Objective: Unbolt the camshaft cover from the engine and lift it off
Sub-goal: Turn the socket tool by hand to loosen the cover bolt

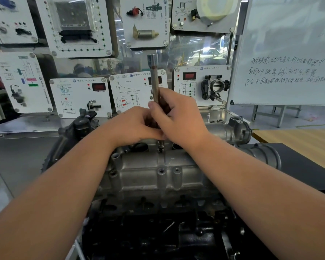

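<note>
The grey cast camshaft cover [152, 171] lies across the top of the engine [158, 222] in the middle of the view. A long metal extension bar [154, 76] stands upright over the cover's far edge, its socket end up. My right hand [178, 115] grips the bar's lower part, fingers curled round it. My left hand [135, 124] holds the bar just below, close against the right hand. The bar's thin tip [160, 147] reaches down to a bolt hole at the cover's back edge. Several open bolt holes show on the cover's front face.
Training display boards [79, 96] with car parts stand behind the engine. A whiteboard [289, 53] with handwriting is at the right. A wooden table [298, 143] lies at the far right, a grey bench surface [17, 156] to the left. A throttle body [215, 87] hangs on one board.
</note>
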`<act>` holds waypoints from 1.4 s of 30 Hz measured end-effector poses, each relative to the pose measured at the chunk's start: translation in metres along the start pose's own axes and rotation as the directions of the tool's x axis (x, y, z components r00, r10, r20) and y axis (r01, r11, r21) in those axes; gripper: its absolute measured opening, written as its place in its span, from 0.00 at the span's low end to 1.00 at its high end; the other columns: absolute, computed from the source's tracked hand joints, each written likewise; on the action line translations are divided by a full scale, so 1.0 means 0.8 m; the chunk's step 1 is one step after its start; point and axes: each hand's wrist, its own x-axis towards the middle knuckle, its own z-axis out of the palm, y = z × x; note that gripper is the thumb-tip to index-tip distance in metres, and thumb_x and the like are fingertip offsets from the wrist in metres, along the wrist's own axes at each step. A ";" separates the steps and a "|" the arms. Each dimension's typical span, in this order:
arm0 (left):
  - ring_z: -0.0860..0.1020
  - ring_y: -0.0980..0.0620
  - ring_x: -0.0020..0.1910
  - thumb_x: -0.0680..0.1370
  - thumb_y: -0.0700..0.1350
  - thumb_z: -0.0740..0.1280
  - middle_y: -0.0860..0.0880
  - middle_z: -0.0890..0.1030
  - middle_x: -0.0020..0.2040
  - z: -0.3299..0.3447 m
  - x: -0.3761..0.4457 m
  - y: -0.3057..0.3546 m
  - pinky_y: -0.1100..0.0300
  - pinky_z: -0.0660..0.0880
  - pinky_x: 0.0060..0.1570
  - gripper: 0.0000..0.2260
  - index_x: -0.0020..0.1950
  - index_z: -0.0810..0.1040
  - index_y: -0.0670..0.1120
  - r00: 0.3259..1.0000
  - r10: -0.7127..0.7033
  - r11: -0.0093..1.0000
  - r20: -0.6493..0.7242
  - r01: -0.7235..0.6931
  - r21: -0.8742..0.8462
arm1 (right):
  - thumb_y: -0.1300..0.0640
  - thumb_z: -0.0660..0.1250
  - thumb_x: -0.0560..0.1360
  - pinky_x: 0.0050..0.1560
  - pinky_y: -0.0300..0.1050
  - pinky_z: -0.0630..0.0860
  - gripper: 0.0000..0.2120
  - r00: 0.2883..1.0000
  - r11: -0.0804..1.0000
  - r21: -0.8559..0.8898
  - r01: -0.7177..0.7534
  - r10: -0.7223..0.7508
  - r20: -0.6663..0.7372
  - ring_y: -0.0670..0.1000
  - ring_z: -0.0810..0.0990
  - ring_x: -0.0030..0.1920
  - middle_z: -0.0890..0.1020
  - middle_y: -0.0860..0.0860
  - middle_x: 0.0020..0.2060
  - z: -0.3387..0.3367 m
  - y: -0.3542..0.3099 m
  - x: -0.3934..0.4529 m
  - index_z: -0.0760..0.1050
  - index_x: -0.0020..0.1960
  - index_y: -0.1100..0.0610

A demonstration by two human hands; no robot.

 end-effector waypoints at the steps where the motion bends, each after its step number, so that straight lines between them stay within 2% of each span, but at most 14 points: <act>1: 0.81 0.58 0.36 0.66 0.60 0.74 0.51 0.85 0.36 0.000 0.000 0.000 0.62 0.76 0.43 0.10 0.43 0.84 0.57 1.000 0.000 1.000 -0.001 0.000 -0.010 | 0.60 0.66 0.78 0.37 0.55 0.74 0.09 1.000 1.000 0.003 -0.008 0.008 -0.006 0.57 0.75 0.34 0.78 0.56 0.32 0.000 0.001 0.001 0.76 0.44 0.66; 2: 0.79 0.58 0.31 0.70 0.56 0.75 0.51 0.82 0.31 0.000 -0.001 0.000 0.65 0.75 0.38 0.05 0.40 0.84 0.57 1.000 0.000 1.000 0.010 0.000 -0.020 | 0.60 0.66 0.77 0.37 0.55 0.73 0.10 1.000 1.000 0.005 -0.019 0.019 -0.013 0.58 0.75 0.34 0.77 0.58 0.31 0.001 0.002 0.001 0.75 0.42 0.67; 6: 0.75 0.63 0.27 0.75 0.45 0.76 0.56 0.79 0.26 -0.001 -0.001 -0.004 0.73 0.70 0.33 0.14 0.32 0.83 0.60 0.999 0.037 0.999 0.017 -0.037 -0.034 | 0.59 0.67 0.76 0.36 0.55 0.72 0.11 0.999 0.999 0.016 -0.029 0.029 -0.024 0.58 0.75 0.34 0.77 0.59 0.31 0.002 0.003 0.001 0.76 0.41 0.68; 11: 0.83 0.60 0.43 0.66 0.54 0.77 0.57 0.86 0.40 0.001 -0.001 0.002 0.57 0.76 0.47 0.06 0.41 0.84 0.62 0.999 0.030 0.999 -0.015 -0.030 -0.019 | 0.54 0.73 0.75 0.39 0.42 0.76 0.13 1.000 0.999 0.014 -0.031 0.031 -0.001 0.48 0.77 0.35 0.79 0.48 0.33 0.001 0.002 0.000 0.80 0.56 0.61; 15: 0.84 0.59 0.45 0.62 0.60 0.75 0.57 0.86 0.42 0.000 -0.001 0.001 0.57 0.78 0.49 0.13 0.45 0.84 0.60 1.000 0.012 1.000 -0.012 -0.012 -0.009 | 0.57 0.68 0.76 0.39 0.52 0.74 0.10 1.000 0.999 0.032 0.002 -0.002 0.002 0.52 0.76 0.35 0.79 0.55 0.32 0.003 0.002 0.000 0.79 0.45 0.66; 20: 0.77 0.59 0.30 0.75 0.41 0.76 0.51 0.81 0.29 -0.003 -0.001 -0.003 0.69 0.73 0.35 0.07 0.38 0.83 0.51 0.999 0.006 1.000 0.040 -0.005 -0.019 | 0.57 0.63 0.76 0.45 0.58 0.76 0.15 0.999 0.997 0.069 -0.020 0.018 0.038 0.64 0.81 0.47 0.83 0.66 0.44 0.003 0.005 0.000 0.77 0.43 0.71; 23: 0.76 0.60 0.29 0.75 0.43 0.77 0.52 0.80 0.28 -0.002 -0.003 -0.001 0.71 0.72 0.34 0.09 0.35 0.84 0.53 0.997 0.029 0.999 0.067 -0.027 -0.028 | 0.59 0.64 0.77 0.46 0.59 0.77 0.13 0.998 0.997 0.074 -0.033 0.029 0.050 0.66 0.81 0.50 0.83 0.67 0.46 0.002 0.005 0.000 0.75 0.42 0.70; 25: 0.80 0.56 0.32 0.69 0.52 0.78 0.52 0.83 0.31 0.000 -0.004 0.004 0.66 0.76 0.40 0.04 0.37 0.85 0.55 0.998 0.033 0.999 0.052 -0.031 -0.039 | 0.58 0.66 0.78 0.44 0.55 0.77 0.11 0.999 0.998 0.063 -0.027 0.025 0.032 0.59 0.82 0.45 0.84 0.60 0.40 0.000 0.005 0.000 0.78 0.47 0.68; 29: 0.84 0.51 0.49 0.62 0.62 0.75 0.53 0.87 0.43 0.001 -0.002 0.007 0.44 0.78 0.59 0.18 0.46 0.85 0.54 0.998 0.036 0.999 0.042 -0.036 0.004 | 0.56 0.70 0.78 0.40 0.51 0.76 0.12 1.000 1.000 0.012 0.003 -0.003 -0.001 0.54 0.80 0.35 0.80 0.54 0.32 -0.002 0.000 -0.001 0.79 0.56 0.64; 33: 0.83 0.54 0.40 0.64 0.61 0.75 0.53 0.85 0.38 0.000 -0.001 0.002 0.57 0.80 0.49 0.13 0.43 0.85 0.55 0.999 0.027 1.000 0.038 -0.027 0.011 | 0.55 0.63 0.78 0.43 0.56 0.76 0.16 1.000 0.998 0.050 -0.030 0.030 -0.002 0.59 0.81 0.41 0.83 0.60 0.38 0.001 -0.001 0.000 0.78 0.51 0.70; 35: 0.77 0.60 0.30 0.73 0.53 0.76 0.54 0.81 0.29 0.000 -0.002 0.000 0.69 0.73 0.37 0.06 0.36 0.83 0.58 0.996 0.037 0.999 0.075 -0.037 -0.007 | 0.54 0.61 0.78 0.46 0.57 0.77 0.18 0.998 0.997 0.055 -0.061 0.060 0.016 0.60 0.82 0.45 0.84 0.61 0.42 0.001 0.000 0.000 0.78 0.50 0.70; 36: 0.75 0.62 0.27 0.76 0.48 0.75 0.54 0.80 0.27 0.000 -0.002 -0.001 0.72 0.70 0.34 0.12 0.33 0.83 0.59 0.995 0.049 0.999 0.088 -0.049 -0.007 | 0.54 0.61 0.78 0.47 0.57 0.77 0.17 0.997 0.996 0.055 -0.070 0.069 0.026 0.60 0.82 0.47 0.84 0.61 0.43 0.001 0.001 0.000 0.78 0.50 0.69; 39: 0.76 0.63 0.28 0.79 0.42 0.72 0.56 0.81 0.28 0.000 -0.003 0.000 0.73 0.70 0.35 0.20 0.31 0.83 0.62 0.992 0.066 0.998 0.104 -0.065 -0.010 | 0.56 0.61 0.80 0.50 0.56 0.77 0.14 0.996 0.996 0.054 -0.075 0.073 0.053 0.59 0.82 0.51 0.85 0.60 0.48 0.001 0.003 0.000 0.77 0.49 0.67; 42: 0.80 0.61 0.32 0.79 0.41 0.72 0.56 0.83 0.31 0.000 -0.003 0.000 0.71 0.74 0.39 0.18 0.33 0.84 0.61 0.993 0.078 0.996 0.088 -0.074 -0.041 | 0.51 0.60 0.80 0.45 0.55 0.77 0.19 0.995 0.995 0.062 -0.075 0.071 0.068 0.57 0.82 0.44 0.83 0.58 0.39 0.002 0.003 0.000 0.78 0.51 0.67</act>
